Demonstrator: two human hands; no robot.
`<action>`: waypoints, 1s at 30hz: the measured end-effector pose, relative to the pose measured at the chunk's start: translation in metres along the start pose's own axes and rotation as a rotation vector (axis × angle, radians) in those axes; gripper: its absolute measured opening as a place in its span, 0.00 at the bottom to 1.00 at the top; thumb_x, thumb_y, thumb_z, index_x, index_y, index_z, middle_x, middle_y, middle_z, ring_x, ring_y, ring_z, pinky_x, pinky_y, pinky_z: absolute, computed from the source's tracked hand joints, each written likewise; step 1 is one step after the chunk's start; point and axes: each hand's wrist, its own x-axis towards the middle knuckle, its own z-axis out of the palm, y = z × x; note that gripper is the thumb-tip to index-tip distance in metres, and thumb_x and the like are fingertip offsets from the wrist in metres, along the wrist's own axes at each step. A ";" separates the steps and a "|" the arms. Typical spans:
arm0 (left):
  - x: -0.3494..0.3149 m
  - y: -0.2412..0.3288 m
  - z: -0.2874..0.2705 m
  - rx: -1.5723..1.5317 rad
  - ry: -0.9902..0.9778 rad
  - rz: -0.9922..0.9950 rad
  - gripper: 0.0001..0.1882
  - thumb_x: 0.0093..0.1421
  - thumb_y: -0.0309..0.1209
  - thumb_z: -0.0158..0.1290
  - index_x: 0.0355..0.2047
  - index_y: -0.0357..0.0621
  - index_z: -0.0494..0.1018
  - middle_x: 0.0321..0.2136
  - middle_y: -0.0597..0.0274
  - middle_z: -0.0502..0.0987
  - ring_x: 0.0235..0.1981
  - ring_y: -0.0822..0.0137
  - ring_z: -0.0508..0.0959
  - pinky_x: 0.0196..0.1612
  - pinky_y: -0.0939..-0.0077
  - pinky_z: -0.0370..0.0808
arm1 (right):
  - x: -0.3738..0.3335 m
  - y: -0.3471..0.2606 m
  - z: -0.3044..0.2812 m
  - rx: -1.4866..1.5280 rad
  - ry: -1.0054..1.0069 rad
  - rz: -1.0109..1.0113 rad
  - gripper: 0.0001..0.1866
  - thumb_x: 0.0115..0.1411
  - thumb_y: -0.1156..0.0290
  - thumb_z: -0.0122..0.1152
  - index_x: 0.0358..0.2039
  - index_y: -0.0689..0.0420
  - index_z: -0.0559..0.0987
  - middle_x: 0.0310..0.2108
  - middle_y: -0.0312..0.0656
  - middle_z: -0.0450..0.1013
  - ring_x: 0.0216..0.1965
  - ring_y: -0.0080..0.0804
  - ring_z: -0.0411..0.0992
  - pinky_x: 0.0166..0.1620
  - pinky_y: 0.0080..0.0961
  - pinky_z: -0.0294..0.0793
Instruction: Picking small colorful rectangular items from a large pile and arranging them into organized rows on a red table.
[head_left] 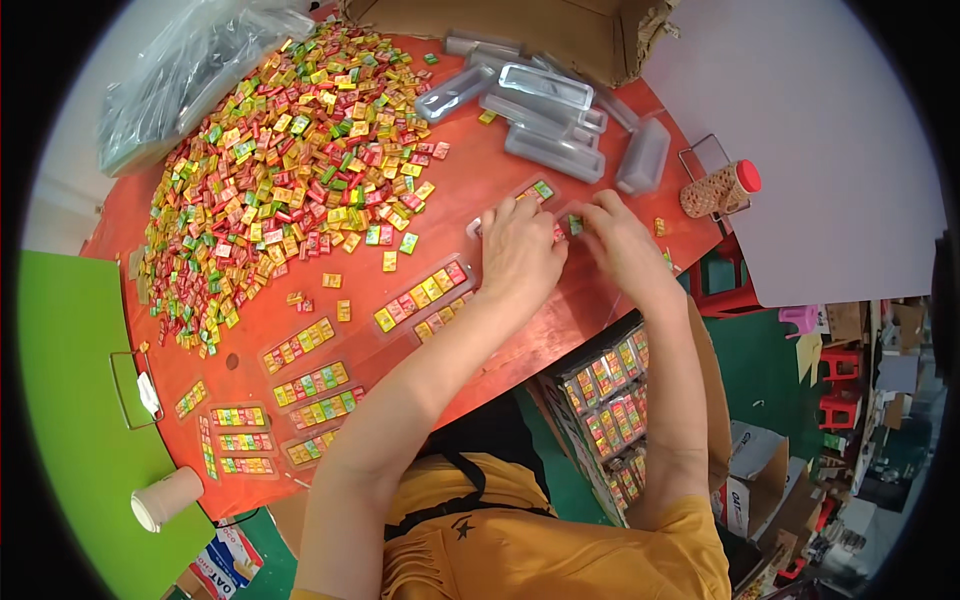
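On the red table, a clear plastic tray [542, 190] holds small wrapped sweets, partly hidden under my left hand [520, 250]. Its fingers are curled over the tray and grip it; a red sweet [558, 233] shows beside the thumb. Just to the right, my right hand [618, 245] pinches a small green sweet [575, 225] at its fingertips. Left of my left forearm lies a filled tray [422, 297] with a row of yellow, red and green sweets. Another filled tray [440, 318] is partly covered by that forearm.
A large heap of sweets [300, 150] covers the far left. Empty clear trays [555, 150] lie at the back before a cardboard box [520, 30]. More filled trays [310, 383] lie front left, near a cup [165, 500]. A red-lidded jar [715, 190] stands at the right edge; a box of filled trays [610, 400] is below.
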 end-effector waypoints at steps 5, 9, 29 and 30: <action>0.005 0.008 0.016 0.043 -0.058 -0.013 0.12 0.52 0.32 0.69 0.34 0.39 0.83 0.44 0.51 0.78 0.53 0.51 0.73 0.59 0.52 0.65 | 0.006 0.017 0.001 -0.190 -0.067 -0.050 0.18 0.63 0.79 0.60 0.54 0.61 0.79 0.48 0.50 0.72 0.49 0.53 0.76 0.52 0.46 0.77; -0.017 0.007 -0.001 0.047 0.036 0.033 0.18 0.51 0.32 0.70 0.41 0.37 0.83 0.46 0.55 0.77 0.52 0.52 0.73 0.57 0.51 0.66 | 0.006 0.017 0.006 -0.256 -0.065 -0.110 0.18 0.64 0.78 0.57 0.54 0.60 0.79 0.48 0.48 0.73 0.49 0.52 0.76 0.53 0.45 0.77; -0.112 0.029 0.002 0.263 -0.220 0.183 0.34 0.68 0.48 0.56 0.60 0.26 0.72 0.67 0.34 0.65 0.73 0.38 0.59 0.75 0.38 0.50 | -0.019 0.029 0.048 0.009 0.254 -0.060 0.12 0.64 0.81 0.63 0.47 0.63 0.82 0.49 0.48 0.75 0.50 0.50 0.74 0.54 0.40 0.75; -0.113 0.029 0.001 0.350 -0.245 0.203 0.36 0.70 0.52 0.51 0.62 0.28 0.72 0.69 0.36 0.65 0.74 0.39 0.58 0.76 0.40 0.48 | -0.020 0.026 0.048 0.051 0.284 -0.046 0.11 0.63 0.80 0.63 0.47 0.63 0.82 0.49 0.48 0.74 0.49 0.50 0.74 0.54 0.40 0.75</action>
